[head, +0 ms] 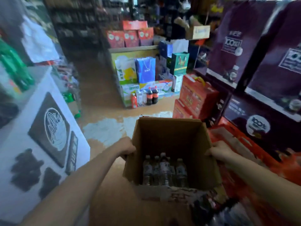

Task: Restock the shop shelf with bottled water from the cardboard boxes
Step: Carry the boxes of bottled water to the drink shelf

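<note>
An open cardboard box (171, 144) sits in the lower middle of the view, held up between two bare arms above a brown floor (97, 88). The left hand (126, 146) grips the box's left wall near the top edge, its fingers curled around the cardboard and pressed against it. The right hand (217, 150) holds the opposite wall the same way, fingers wrapped over the right edge and clamped on the box. Inside, at the bottom, a small cluster of water bottles (164, 170) stands upright, with pale caps and dark labels; they fill the near part of the bottom, and the far part lies in shadow. The top flaps are folded open, the far one upright and the near one lying toward the camera. To the right, stacked purple cartons (254, 51) rise beside red cartons (197, 97) lower down, just beside the box. To the left stands a white counter (29, 144) with a dark panel bearing a round pale emblem. Farther down the aisle, a shelf unit (133, 48) carries red packets on top, with gift bags in blue and green below it and two dark cola bottles (152, 95) standing on the floor beside a red bottle. The whole view is blurred, so the print on the labels cannot be read.
</note>
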`<state>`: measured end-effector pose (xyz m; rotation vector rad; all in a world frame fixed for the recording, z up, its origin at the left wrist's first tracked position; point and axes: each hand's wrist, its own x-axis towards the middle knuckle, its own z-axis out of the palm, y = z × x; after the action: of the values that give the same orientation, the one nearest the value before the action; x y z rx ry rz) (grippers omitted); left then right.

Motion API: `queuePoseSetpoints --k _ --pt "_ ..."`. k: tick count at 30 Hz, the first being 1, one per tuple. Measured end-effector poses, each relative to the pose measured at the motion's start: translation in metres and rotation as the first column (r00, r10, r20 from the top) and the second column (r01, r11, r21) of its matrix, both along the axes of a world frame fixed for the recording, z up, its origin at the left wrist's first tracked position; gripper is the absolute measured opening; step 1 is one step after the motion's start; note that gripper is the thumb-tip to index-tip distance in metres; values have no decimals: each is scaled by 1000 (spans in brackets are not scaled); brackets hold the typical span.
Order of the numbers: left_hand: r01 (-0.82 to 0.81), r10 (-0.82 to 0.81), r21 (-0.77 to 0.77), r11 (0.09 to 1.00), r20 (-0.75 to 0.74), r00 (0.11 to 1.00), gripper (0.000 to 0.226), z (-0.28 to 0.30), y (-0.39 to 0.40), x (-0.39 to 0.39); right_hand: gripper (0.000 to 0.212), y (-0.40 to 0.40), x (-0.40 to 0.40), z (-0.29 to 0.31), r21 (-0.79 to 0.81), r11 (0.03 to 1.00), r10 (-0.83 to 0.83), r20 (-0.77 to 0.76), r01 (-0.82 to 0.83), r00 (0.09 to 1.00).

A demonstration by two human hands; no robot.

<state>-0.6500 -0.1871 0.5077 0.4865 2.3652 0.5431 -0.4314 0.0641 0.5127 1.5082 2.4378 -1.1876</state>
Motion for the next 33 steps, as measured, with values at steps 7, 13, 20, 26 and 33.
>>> queuePoseSetpoints --k 7,13,20,26,33 --pt "-202 196 -1 979 -231 953 12 40 23 -136 24 65 -214 23 4 994 107 -196 -109 975" --pt "-345 326 20 938 -378 866 20 58 36 -258 11 94 -392 44 167 953 287 -234 -253 929" --pt "-467 412 -64 882 -378 829 21 50 63 -448 11 127 -602 34 135 938 342 -213 -319 915" --pt "-563 477 -45 825 -478 737 26 48 84 -620 15 144 -779 51 157 930 358 -183 -332 916" --pt "-607 516 43 793 -578 633 17 63 119 -823 14 175 -991 67 231 908 402 -243 -350 883"
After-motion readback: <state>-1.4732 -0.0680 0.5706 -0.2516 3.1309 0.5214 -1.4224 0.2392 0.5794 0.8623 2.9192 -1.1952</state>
